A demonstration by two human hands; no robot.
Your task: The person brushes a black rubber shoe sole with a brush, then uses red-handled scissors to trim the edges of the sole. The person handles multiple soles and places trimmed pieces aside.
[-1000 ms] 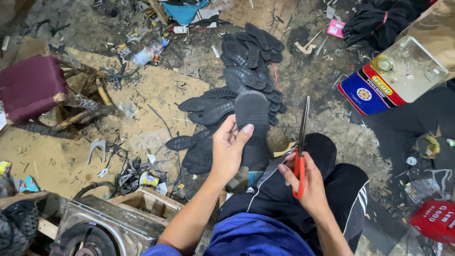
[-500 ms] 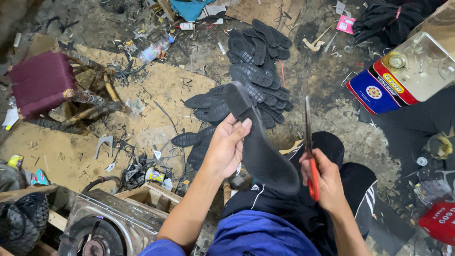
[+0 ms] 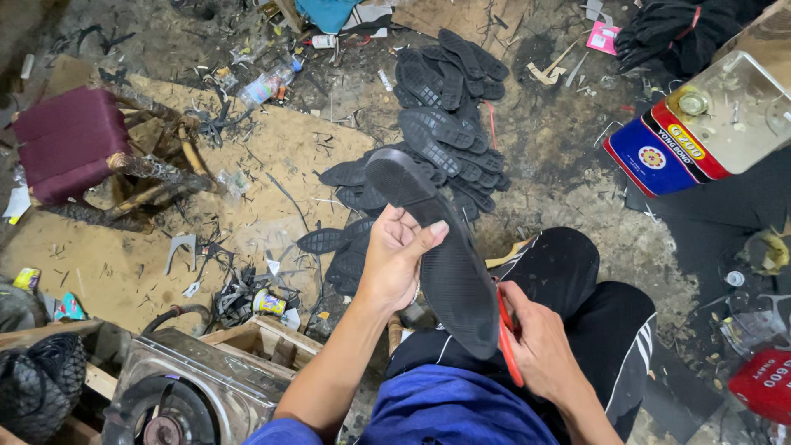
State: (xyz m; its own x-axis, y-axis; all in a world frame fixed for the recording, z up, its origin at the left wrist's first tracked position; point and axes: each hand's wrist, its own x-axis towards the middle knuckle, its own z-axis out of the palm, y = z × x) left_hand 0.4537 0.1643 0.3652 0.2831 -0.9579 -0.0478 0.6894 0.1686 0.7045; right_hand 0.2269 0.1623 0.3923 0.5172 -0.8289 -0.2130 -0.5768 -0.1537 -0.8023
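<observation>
The left hand [image 3: 395,259] grips a black rubber shoe sole [image 3: 441,255] while the right hand [image 3: 540,350] clasps red-handled scissors [image 3: 507,338] at its heel edge, trimming apparently underway, with a pile of black soles [image 3: 449,124] lying beyond.

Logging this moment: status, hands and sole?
Left hand grips black sole. Right hand holds red scissors at its edge. Nothing blocking.
</observation>
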